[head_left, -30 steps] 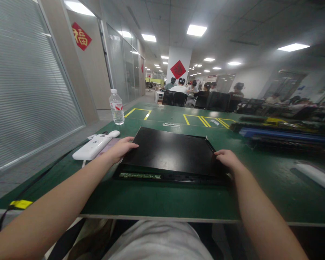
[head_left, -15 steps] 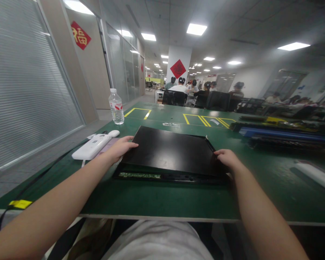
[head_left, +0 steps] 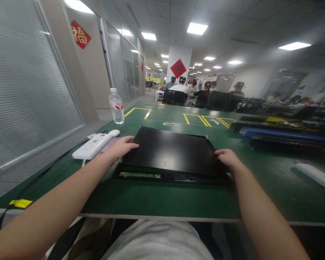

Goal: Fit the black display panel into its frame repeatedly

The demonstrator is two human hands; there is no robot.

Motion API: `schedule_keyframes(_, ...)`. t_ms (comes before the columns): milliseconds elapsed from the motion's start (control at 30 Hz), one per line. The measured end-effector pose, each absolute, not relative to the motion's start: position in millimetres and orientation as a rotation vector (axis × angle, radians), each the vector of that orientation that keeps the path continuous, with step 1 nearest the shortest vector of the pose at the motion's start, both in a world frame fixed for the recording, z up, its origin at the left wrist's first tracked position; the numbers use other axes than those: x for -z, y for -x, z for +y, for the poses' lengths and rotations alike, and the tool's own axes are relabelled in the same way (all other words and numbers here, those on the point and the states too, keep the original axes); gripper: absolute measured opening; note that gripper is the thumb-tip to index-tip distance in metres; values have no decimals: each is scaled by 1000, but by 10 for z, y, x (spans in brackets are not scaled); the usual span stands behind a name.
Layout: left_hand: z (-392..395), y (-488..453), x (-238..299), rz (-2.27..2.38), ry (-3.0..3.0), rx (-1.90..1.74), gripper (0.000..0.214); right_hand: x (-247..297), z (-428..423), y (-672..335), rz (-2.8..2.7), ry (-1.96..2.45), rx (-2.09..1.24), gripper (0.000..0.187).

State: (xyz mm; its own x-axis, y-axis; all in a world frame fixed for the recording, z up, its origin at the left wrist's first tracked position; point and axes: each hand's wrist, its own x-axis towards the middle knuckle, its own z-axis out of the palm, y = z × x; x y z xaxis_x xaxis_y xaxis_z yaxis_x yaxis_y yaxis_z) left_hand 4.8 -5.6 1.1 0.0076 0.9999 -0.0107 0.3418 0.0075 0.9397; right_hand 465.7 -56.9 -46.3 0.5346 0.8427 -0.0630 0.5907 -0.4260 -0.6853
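Observation:
A glossy black screen panel [head_left: 170, 148] lies at a slight angle over a black frame [head_left: 189, 178] on the green table. Along the near side of the frame, a narrow green circuit board [head_left: 139, 175] shows. My left hand [head_left: 124, 146] grips the panel's left edge, thumb on top and fingers partly hidden beyond the edge. At the opposite side, my right hand [head_left: 228, 158] pinches the right edge, near a thin dark strip [head_left: 210, 144] along that side. The undersides of both grips are hidden.
Left of the panel are a water bottle [head_left: 116, 106] and a white device [head_left: 92, 146] with a cable. Dark and blue parts [head_left: 281, 133] are piled at the right, near a white bar [head_left: 316, 177]. Yellow tape [head_left: 138, 109] marks the table [head_left: 162, 202]. Several people sit farther back.

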Motion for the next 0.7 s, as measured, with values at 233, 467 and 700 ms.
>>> schedule_keyframes(233,-43,-37,4,1600,-1691,-896,25,462,-575,-4669,-1128,2177,-551,52)
schedule_keyframes(467,12,-1,71,1636,-1807,-828,18,496,-557,-4681,-1098,2159,-562,53)
schedule_keyframes(700,95,39,168,1607,-1773,-858,29,536,-531,-4727,-1108,2132,-545,49)
